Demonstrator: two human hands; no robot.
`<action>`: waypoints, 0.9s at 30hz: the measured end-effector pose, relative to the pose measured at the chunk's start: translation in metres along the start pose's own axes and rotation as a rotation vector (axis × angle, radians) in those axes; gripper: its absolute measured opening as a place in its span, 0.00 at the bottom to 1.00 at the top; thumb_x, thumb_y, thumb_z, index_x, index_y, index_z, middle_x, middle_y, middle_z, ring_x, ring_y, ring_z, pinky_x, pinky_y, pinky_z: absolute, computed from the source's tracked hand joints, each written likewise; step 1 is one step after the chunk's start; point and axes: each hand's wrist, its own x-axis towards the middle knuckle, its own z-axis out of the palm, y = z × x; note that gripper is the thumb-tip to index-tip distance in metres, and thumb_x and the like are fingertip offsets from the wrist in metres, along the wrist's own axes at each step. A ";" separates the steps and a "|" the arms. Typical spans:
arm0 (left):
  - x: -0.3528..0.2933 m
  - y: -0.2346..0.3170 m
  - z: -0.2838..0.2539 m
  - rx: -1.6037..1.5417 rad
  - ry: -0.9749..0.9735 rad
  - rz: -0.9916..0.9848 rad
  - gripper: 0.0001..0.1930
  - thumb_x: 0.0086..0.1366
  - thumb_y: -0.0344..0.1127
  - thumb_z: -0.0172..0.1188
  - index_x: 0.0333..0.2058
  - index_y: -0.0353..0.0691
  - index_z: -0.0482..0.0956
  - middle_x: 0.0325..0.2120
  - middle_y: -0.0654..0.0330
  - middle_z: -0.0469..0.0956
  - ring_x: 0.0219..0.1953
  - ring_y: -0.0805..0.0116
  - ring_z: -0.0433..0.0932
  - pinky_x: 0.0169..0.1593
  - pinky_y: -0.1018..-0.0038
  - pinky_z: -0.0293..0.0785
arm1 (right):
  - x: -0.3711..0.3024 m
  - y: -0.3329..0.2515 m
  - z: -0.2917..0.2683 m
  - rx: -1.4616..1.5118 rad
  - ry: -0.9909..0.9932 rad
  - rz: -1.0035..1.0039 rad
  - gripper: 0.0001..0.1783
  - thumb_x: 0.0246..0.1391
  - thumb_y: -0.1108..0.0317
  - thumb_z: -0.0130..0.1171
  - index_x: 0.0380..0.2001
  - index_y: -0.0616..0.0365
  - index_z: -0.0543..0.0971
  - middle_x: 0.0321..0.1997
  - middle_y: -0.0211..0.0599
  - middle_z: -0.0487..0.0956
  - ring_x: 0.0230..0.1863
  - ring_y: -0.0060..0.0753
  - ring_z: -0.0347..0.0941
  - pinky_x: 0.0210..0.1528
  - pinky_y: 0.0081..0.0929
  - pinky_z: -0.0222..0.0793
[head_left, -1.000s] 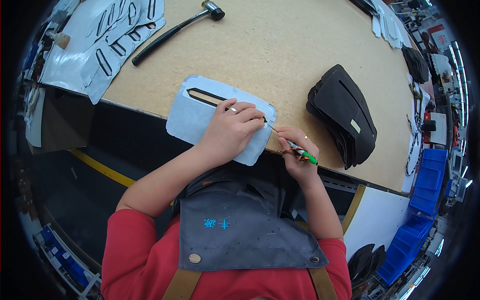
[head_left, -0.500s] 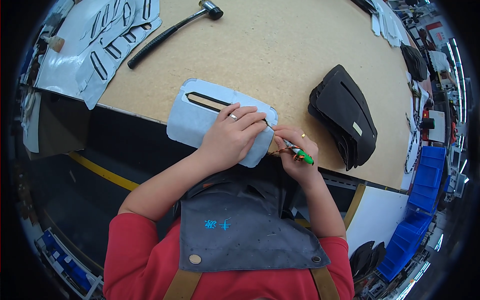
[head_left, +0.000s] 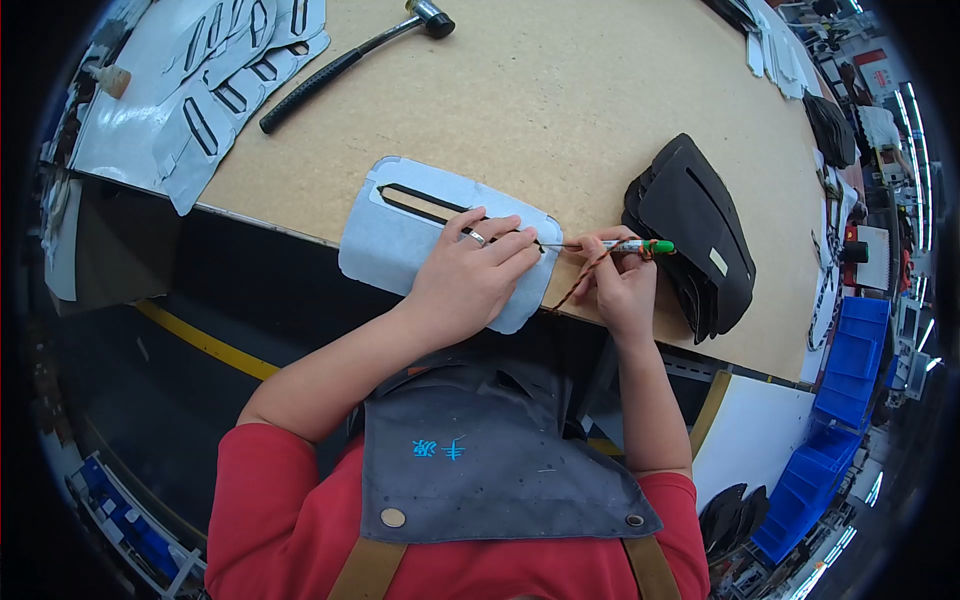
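Observation:
A light blue-grey panel with rounded corners lies at the table's near edge, partly overhanging it. It has a long, black-edged slot. My left hand, with a ring on it, rests on the panel with its fingers stretched over the right part of the slot, hiding it. To the right, my right hand grips a slim pen-like tool with a green end and a thin tip. That tip meets the panel by the slot's right end, beside my left fingertips. A twisted orange-and-dark cord hangs from the tool.
Right of my hands lies a stack of black leather-like pieces. A hammer with a black handle rests at the far left, near several pale slotted pieces. Blue bins stand beyond the table's right side.
My right hand has shifted right, and the tool has swung from slanting down to the right to nearly level. My left hand and the panel have moved slightly right in view.

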 end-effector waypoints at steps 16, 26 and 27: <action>0.008 0.006 -0.007 -0.080 -0.085 -0.220 0.22 0.53 0.27 0.53 0.49 0.41 0.68 0.48 0.59 0.68 0.53 0.64 0.65 0.56 0.64 0.53 | -0.005 0.006 -0.002 0.074 -0.001 -0.161 0.08 0.59 0.67 0.51 0.33 0.63 0.70 0.33 0.40 0.79 0.22 0.17 0.70 0.23 0.15 0.69; 0.003 -0.006 -0.015 -0.246 -0.106 -0.079 0.12 0.54 0.23 0.51 0.38 0.40 0.75 0.44 0.61 0.73 0.55 0.63 0.66 0.59 0.62 0.53 | 0.002 0.006 -0.002 0.013 -0.127 -0.124 0.09 0.59 0.68 0.51 0.32 0.65 0.73 0.32 0.37 0.78 0.25 0.16 0.70 0.27 0.16 0.69; 0.003 -0.005 -0.015 -0.224 -0.116 -0.068 0.13 0.53 0.24 0.52 0.38 0.41 0.75 0.45 0.62 0.73 0.55 0.63 0.66 0.60 0.61 0.53 | 0.004 0.005 -0.002 0.001 -0.142 -0.114 0.09 0.59 0.68 0.51 0.32 0.65 0.73 0.31 0.37 0.78 0.25 0.16 0.71 0.27 0.16 0.69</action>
